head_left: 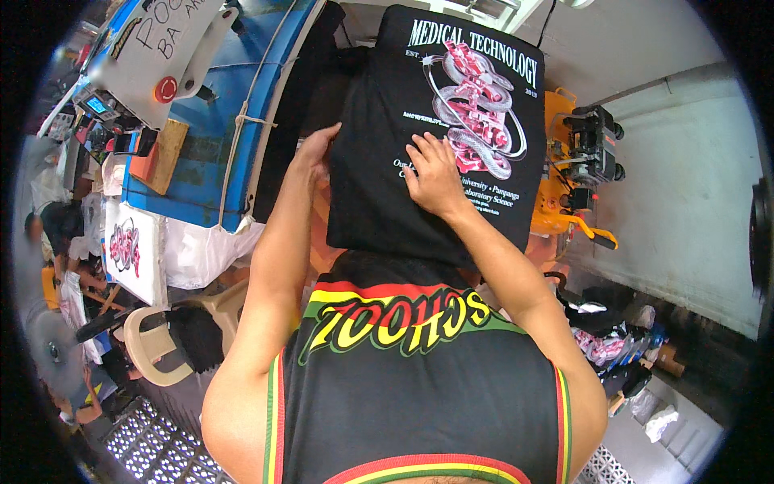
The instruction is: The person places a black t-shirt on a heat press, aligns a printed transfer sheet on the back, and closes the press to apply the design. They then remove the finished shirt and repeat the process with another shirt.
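A black printed T-shirt [367, 185] lies spread out in front of me, with white lettering and a pink-and-silver graphic. My right hand [431, 173] rests on its front at the lower left of the graphic, fingers spread. My left hand [318, 149] is at the shirt's left edge, one finger extended; its other fingers are mostly hidden, so I cannot tell whether they grip.
Left are a blue machine bed [230, 161], a control panel [161, 56], a white printed piece [145, 282] and a beige chair [145, 339]. An orange machine [576, 226] stands at right, beside a pale wall [685, 202]. Other people [56, 234] are at far left.
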A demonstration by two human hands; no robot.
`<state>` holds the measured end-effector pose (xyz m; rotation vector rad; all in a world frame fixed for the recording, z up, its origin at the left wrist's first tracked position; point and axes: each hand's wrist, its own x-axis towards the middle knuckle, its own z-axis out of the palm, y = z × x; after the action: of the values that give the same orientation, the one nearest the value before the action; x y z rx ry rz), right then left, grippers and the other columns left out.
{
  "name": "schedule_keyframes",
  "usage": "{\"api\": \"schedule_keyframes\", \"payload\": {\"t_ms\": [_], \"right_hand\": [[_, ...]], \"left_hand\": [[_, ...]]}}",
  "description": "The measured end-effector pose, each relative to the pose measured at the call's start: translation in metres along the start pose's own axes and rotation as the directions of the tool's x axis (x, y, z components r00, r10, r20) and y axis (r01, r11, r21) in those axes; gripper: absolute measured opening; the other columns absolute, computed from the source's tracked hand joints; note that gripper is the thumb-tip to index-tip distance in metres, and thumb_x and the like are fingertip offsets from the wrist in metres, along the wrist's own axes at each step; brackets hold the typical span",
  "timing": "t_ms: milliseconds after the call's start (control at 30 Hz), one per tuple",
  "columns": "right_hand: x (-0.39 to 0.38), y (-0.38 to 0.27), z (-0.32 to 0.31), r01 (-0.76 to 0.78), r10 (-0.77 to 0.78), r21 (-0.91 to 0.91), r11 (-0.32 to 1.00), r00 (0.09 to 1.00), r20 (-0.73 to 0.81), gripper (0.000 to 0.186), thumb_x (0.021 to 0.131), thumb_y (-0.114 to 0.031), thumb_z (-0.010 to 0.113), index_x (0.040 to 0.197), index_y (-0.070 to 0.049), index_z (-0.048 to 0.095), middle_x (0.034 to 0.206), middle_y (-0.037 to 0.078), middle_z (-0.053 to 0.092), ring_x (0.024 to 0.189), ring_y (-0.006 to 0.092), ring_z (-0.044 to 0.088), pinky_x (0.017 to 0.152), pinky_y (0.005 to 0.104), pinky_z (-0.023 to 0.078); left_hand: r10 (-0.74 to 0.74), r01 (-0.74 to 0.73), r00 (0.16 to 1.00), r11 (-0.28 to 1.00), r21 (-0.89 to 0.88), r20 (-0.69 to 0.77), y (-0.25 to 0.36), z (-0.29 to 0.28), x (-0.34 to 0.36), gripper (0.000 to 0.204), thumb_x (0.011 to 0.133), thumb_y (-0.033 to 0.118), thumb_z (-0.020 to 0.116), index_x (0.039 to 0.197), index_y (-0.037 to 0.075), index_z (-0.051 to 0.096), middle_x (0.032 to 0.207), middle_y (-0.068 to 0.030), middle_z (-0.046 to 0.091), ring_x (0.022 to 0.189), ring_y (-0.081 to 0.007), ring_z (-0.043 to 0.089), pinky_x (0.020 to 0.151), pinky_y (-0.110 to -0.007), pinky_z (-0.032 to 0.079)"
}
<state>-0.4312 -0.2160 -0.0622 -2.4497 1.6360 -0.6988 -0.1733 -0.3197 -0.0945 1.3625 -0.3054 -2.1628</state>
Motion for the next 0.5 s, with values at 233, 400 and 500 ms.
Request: {"api": "schedule_keyframes", "payload": {"t_ms": [233, 400, 500], "right_hand": [[0.064, -0.025, 0.012, 0.251, -0.252, 0.106, 0.962, 0.968, -0.011, 0.042, 0.08, -0.018, 0.069, 0.117, 0.001, 0.063, 0.13, 0.019, 0.058, 0.127, 0.0361, 0.049, 0.111, 0.0539, 0.034], [0.059, -0.034, 0.031, 0.272, -0.277, 0.058, 0.96, 0.955, 0.107, 0.045, 0.084, -0.017, 0.06, 0.122, 0.008, 0.057, 0.143, 0.024, 0.048, 0.138, 0.041, 0.039, 0.116, 0.0568, 0.026], [0.054, -0.031, 0.036, 0.267, -0.267, 0.02, 0.964, 0.954, 0.138, 0.047, 0.084, -0.014, 0.056, 0.123, 0.011, 0.054, 0.144, 0.025, 0.047, 0.14, 0.0415, 0.036, 0.118, 0.0572, 0.022]], "left_hand": [[0.279, -0.234, 0.958, 0.892, 0.388, -0.064, -0.016, -0.01, -0.021, 0.03, 0.094, 0.031, 0.063, 0.117, 0.012, 0.069, 0.101, -0.0035, 0.068, 0.085, -0.018, 0.061, 0.072, -0.036, 0.05], [0.33, -0.298, 0.942, 0.721, 0.625, 0.067, -0.018, -0.022, 0.004, 0.026, 0.085, 0.029, 0.074, 0.098, 0.007, 0.076, 0.078, -0.0009, 0.068, 0.063, -0.0123, 0.057, 0.054, -0.03, 0.047], [0.349, -0.232, 0.937, 0.652, 0.722, -0.014, -0.013, 0.022, -0.025, 0.023, 0.083, 0.025, 0.073, 0.09, 0.003, 0.077, 0.072, -0.0041, 0.068, 0.063, -0.0136, 0.06, 0.057, -0.032, 0.05]]}}
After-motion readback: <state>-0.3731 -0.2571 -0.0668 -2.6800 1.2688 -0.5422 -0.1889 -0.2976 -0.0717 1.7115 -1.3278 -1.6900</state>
